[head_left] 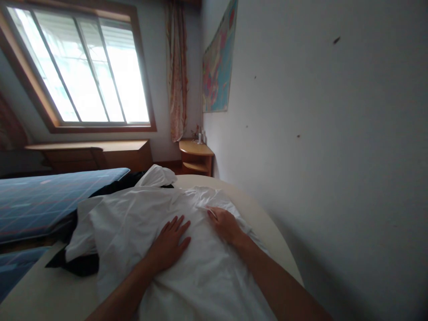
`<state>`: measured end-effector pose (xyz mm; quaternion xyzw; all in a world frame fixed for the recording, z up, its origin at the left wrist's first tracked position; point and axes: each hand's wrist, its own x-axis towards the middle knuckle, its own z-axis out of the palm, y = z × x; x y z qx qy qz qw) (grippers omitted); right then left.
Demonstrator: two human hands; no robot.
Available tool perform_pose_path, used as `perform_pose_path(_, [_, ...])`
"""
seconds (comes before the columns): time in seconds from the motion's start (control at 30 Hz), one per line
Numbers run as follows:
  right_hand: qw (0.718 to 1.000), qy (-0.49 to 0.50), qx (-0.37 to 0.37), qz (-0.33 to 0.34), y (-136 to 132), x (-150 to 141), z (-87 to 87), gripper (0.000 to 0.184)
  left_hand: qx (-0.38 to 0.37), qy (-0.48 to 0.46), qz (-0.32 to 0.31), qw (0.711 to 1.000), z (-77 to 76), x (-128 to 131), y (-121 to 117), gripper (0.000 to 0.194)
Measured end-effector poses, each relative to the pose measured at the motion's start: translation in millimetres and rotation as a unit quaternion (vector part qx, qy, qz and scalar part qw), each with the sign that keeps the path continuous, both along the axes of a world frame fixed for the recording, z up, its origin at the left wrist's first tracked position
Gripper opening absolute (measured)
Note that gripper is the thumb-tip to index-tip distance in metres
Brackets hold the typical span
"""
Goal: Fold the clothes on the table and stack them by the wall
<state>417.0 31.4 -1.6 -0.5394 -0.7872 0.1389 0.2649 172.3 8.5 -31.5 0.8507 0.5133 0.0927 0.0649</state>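
A white T-shirt [130, 218] lies spread over a round pale table, its surface creased in places. My left hand [170, 245] rests flat on the middle of the shirt with fingers spread. To its right, my right hand [223, 224] is closed, its fingertips pinching a fold of the shirt near the bunched part at the far right. Black cloth [82, 265] shows from under the shirt at the left and along the far side. A crumpled white piece of cloth [157, 175] sits at the far edge; whether it belongs to the shirt I cannot tell.
The round table [267, 223] curves close to the white wall [334, 178] on the right. A blue checked mattress or bed cover [60, 196] lies at the left. Beyond stand a wooden desk [127, 149] under the window and a corner shelf [197, 149].
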Motion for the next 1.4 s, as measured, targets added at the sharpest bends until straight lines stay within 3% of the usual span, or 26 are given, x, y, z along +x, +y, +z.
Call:
perform_pose_path(0.1, [0.999,0.033,0.003,0.042,-1.4,2.1,2.7,0.050,-0.001,0.000,0.000,1.000,1.6,0.5,-0.6,0.055])
perform_pose_path(0.2, [0.997,-0.007,-0.004,0.081,-2.9,12.0,6.0,0.068,-0.006,0.004,0.003,1.000,3.0,1.5,-0.8,0.056])
perform_pose_path(0.23, [0.997,-0.017,-0.011,0.076,-2.8,17.9,9.1,0.066,-0.008,0.005,0.003,1.000,3.1,1.8,-0.8,0.056])
perform_pose_path(0.33, [0.996,-0.057,-0.056,-0.035,0.3,43.2,23.7,0.035,-0.011,0.006,0.002,1.000,2.1,1.6,-0.4,0.056])
perform_pose_path(0.4, [0.981,-0.101,-0.080,-0.143,3.3,63.0,31.8,0.028,-0.009,0.004,0.001,1.000,0.3,0.7,0.1,0.056])
perform_pose_path(0.47, [0.965,-0.127,-0.100,-0.207,4.9,80.7,33.7,0.027,-0.004,0.002,-0.002,1.000,-1.7,-0.4,0.7,0.056])
perform_pose_path(0.63, [0.954,-0.145,-0.154,-0.214,-0.9,100.9,18.8,0.028,-0.002,0.000,-0.002,1.000,-1.8,-0.3,0.8,0.056])
perform_pose_path(0.83, [0.961,-0.138,-0.165,-0.172,-8.8,105.2,11.9,0.021,-0.003,-0.001,0.001,1.000,1.3,0.9,-0.4,0.055])
perform_pose_path(1.0, [0.968,-0.105,-0.143,-0.179,-11.8,106.3,11.7,0.025,0.008,-0.003,-0.005,1.000,-3.5,-0.6,1.9,0.055])
perform_pose_path(1.13, [0.968,-0.086,-0.171,-0.162,-15.9,102.7,12.5,0.038,0.000,-0.003,-0.002,1.000,-2.9,-0.3,1.9,0.055])
perform_pose_path(1.2, [0.964,-0.119,-0.139,-0.192,-19.5,96.0,16.1,0.040,-0.003,-0.003,0.000,1.000,-0.4,0.5,0.9,0.055])
perform_pose_path(1.27, [0.963,-0.158,-0.061,-0.211,-25.5,83.1,21.7,0.034,-0.008,-0.001,0.000,1.000,2.6,1.4,-0.4,0.055])
perform_pose_path(1.33, [0.969,-0.164,0.002,-0.184,-34.2,64.8,27.1,0.025,-0.014,0.003,0.000,1.000,5.1,2.3,-1.5,0.055])
perform_pose_path(1.4, [0.978,-0.154,0.008,-0.139,-44.4,45.0,29.7,0.029,-0.016,0.005,0.002,1.000,6.0,2.7,-2.0,0.055])
